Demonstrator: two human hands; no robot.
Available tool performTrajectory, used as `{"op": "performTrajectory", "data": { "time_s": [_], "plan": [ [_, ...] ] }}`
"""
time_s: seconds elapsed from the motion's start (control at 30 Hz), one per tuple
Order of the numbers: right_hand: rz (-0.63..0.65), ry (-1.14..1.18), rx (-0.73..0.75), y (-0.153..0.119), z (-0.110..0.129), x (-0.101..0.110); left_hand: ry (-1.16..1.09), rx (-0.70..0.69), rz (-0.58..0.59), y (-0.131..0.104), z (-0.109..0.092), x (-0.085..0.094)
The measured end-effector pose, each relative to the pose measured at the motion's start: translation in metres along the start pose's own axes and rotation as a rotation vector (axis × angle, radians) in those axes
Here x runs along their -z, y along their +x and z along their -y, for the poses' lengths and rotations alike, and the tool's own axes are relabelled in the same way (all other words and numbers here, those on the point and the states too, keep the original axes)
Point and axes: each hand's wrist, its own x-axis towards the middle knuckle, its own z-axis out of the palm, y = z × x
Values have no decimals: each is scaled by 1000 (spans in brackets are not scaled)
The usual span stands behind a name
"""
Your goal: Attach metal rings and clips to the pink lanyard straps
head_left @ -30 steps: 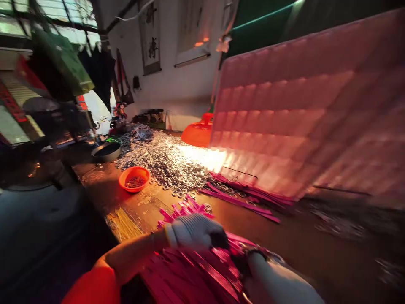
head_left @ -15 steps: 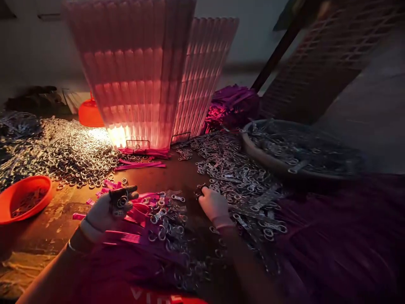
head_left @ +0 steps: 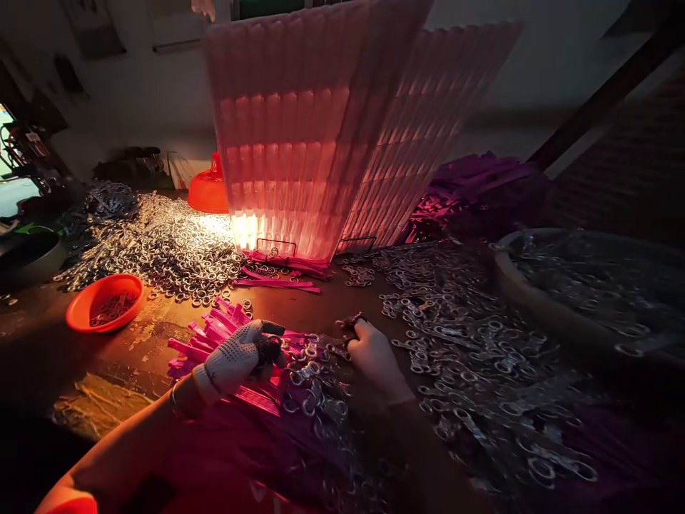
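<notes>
My left hand [head_left: 235, 357], in a dotted glove with dark fingertips, hovers over a bundle of bright pink straps [head_left: 206, 335]. Its lower fingers curl inward, and what they hold is hidden. To the right, my right hand [head_left: 377, 360] has its dark-tipped fingers pinched together, with a small metal clasp [head_left: 338, 350] at the fingertips. Between and below the hands lies a cluster of ring-ended metal clasps [head_left: 310, 371] at the ends of the straps. A wide spread of similar loose clasps [head_left: 454, 343] lies right of my right hand.
Metal rings [head_left: 182, 250] are heaped at the left under a lit orange lamp [head_left: 207, 193]. An orange bowl [head_left: 75, 314] holds small parts. Ribbed translucent panels [head_left: 289, 143] stand upright behind the bench. A large basin [head_left: 514, 278] of clasps and a purple heap [head_left: 481, 185] lie right.
The view has swung left, so things sit further right. My left hand has turned palm-down and come nearer my right hand, which has moved away from the loose clasps towards the straps.
</notes>
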Motion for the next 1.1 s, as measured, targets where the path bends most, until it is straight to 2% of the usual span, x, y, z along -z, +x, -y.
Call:
{"op": "performTrajectory", "data": {
  "time_s": [0.07, 0.13, 0.2, 0.3, 0.37, 0.43, 0.5, 0.57, 0.7, 0.77, 0.83, 0.9, 1.0, 1.03, 1.1],
  "plan": [
    [15, 171, 181, -22, 29, 7, 95, -33, 5, -2, -1, -1],
    [40, 425, 423, -44, 57, 13, 212, -91, 19, -5, -5, -4],
    [96, 564, 558, -59, 79, 16, 314, -164, 17, -8, -8, -8],
    [110, 655, 514, -72, 94, 14, 303, -196, -65, -12, -8, -12],
    [45, 722, 437, -76, 94, 10, 151, -165, -110, -14, -3, -12],
    [5, 752, 390, -79, 91, 8, -33, -125, -96, -16, 3, -11],
    [-5, 745, 378, -81, 88, 10, -142, -65, -58, -17, 5, -9],
    [-4, 709, 412, -82, 85, 14, -156, -1, -3, -19, 2, -9],
    [61, 566, 651, -79, 85, 23, -113, 60, 101, -20, -9, -13],
    [48, 449, 707, -78, 85, 23, -84, 67, 101, -19, -11, -16],
    [-29, 314, 671, -78, 83, 23, 2, 16, 66, -18, -11, -16],
    [-87, 190, 631, -78, 80, 24, 164, -106, 25, -18, -11, -15],
    [-69, 74, 647, -81, 80, 27, 391, -328, 1, -19, -11, -14],
    [-70, 53, 655, -82, 81, 29, 394, -338, 16, -18, -12, -15],
    [-129, 11, 639, -82, 85, 29, 271, -234, 66, -14, -13, -18]
  ]
}}
